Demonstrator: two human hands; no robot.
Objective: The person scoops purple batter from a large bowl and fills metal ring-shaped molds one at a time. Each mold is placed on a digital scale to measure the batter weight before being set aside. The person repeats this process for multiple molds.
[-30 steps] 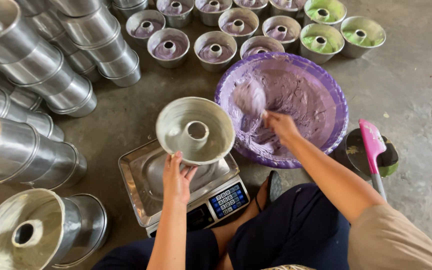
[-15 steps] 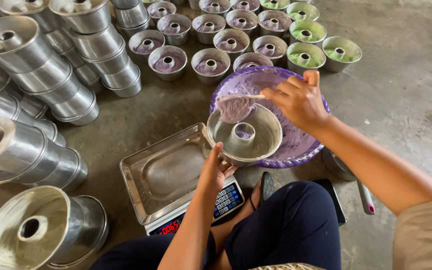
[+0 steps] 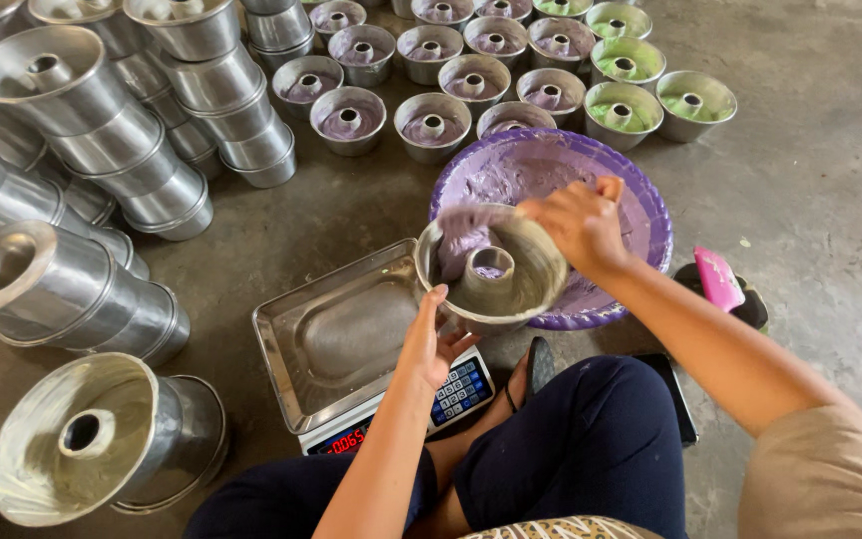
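A seated person's left hand point(image 3: 431, 344) gripped the rim of a metal ring mould point(image 3: 491, 268), holding it tilted in the air between a digital scale's tray point(image 3: 336, 334) and a purple basin point(image 3: 551, 225) of purple batter. The right hand point(image 3: 576, 222), fingers cupped around a scoop of batter, hovered over the mould. Held by one edge only, the mould looked liable to tip, and batter could drop onto the concrete floor point(image 3: 810, 200) or the scale.
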